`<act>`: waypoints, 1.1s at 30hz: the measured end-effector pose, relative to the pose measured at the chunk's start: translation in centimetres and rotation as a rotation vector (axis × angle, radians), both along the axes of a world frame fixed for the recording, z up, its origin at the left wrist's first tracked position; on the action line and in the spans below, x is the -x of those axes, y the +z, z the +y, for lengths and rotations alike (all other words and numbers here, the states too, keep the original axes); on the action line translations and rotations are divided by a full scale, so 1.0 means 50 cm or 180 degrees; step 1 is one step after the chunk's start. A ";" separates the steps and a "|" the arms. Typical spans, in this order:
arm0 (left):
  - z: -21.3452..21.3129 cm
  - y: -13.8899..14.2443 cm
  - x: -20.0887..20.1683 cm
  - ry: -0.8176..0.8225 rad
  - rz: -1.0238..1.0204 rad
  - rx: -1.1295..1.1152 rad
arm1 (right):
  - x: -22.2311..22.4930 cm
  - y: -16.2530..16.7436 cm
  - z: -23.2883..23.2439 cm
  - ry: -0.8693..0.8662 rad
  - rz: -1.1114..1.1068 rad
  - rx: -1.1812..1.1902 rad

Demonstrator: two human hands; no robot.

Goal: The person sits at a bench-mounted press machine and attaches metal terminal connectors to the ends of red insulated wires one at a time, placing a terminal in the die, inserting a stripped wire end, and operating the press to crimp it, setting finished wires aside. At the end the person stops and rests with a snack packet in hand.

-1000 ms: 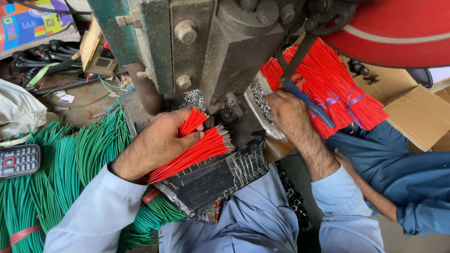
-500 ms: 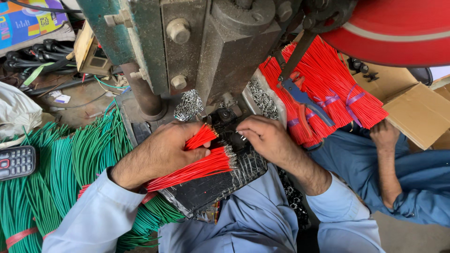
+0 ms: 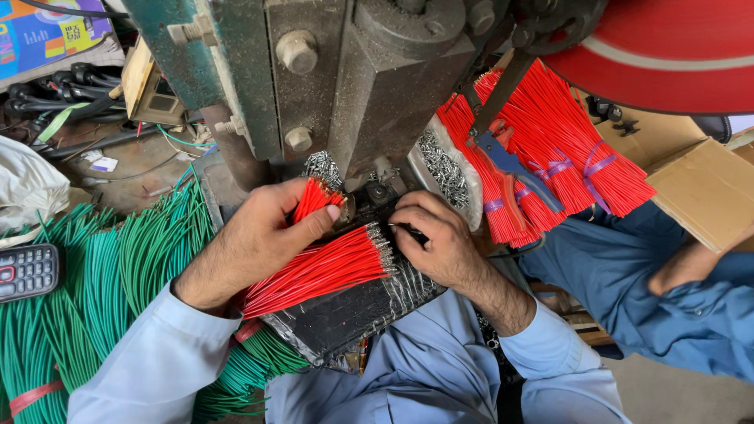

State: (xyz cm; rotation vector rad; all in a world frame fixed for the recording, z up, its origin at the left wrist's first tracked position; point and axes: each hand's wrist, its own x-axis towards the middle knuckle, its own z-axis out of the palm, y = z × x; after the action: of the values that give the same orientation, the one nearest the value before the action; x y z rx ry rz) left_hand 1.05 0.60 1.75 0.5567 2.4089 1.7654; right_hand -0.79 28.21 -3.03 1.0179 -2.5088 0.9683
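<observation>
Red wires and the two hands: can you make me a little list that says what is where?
view: head camera looking down at a press machine
left hand: grips a bundle of red wires, thumb on top
wire tips: bare metal ends point toward the machine
right hand: fingers pinched at the base of the machine, beside the wire tips
under the wires: black tape-wrapped board
left side: green wires and a keypad phone
right side: more red wire bundles, a cardboard box

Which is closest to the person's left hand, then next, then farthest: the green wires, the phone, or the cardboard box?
From the left hand:
1. Green wires, just beside it, on the left.
2. Phone, at the far left edge.
3. Cardboard box, far off on the right.
</observation>
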 end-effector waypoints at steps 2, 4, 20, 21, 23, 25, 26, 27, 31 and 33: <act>0.000 0.001 0.003 0.0037 0.0076 0.0039 | 0.001 -0.004 0.005 0.0036 0.0027 0.0062; 0.001 -0.002 0.005 0.0133 -0.0256 0.0039 | 0.000 -0.011 0.011 0.0064 0.0036 0.0111; -0.011 -0.056 0.035 0.0047 -0.0529 -0.0597 | 0.023 0.007 -0.022 0.0190 0.0426 0.0465; -0.013 -0.056 0.034 0.0039 -0.0503 -0.0586 | 0.031 0.007 -0.027 0.0196 0.0301 0.0510; -0.014 -0.055 0.033 0.0043 -0.0488 -0.0568 | 0.042 0.005 -0.035 0.0171 -0.0081 0.0757; -0.012 -0.053 0.033 0.0059 -0.0522 -0.0557 | 0.051 -0.003 -0.049 0.0099 -0.0609 0.1158; -0.013 -0.052 0.033 0.0067 -0.0513 -0.0546 | 0.058 -0.007 -0.057 0.0181 -0.0904 0.1358; -0.013 -0.051 0.033 0.0071 -0.0508 -0.0535 | 0.065 -0.012 -0.066 0.0259 -0.1203 0.1557; -0.010 -0.048 0.035 0.0171 -0.0533 -0.0349 | 0.074 -0.027 -0.084 0.0052 -0.1389 0.1161; -0.011 -0.047 0.035 0.0163 -0.0505 -0.0307 | 0.081 -0.032 -0.083 0.0417 -0.1655 0.1597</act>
State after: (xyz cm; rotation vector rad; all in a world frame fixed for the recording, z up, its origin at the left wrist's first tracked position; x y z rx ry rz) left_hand -0.68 0.05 -0.58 0.3520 2.2615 1.8775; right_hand -4.82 24.08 -4.64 0.8508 -2.3612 1.9918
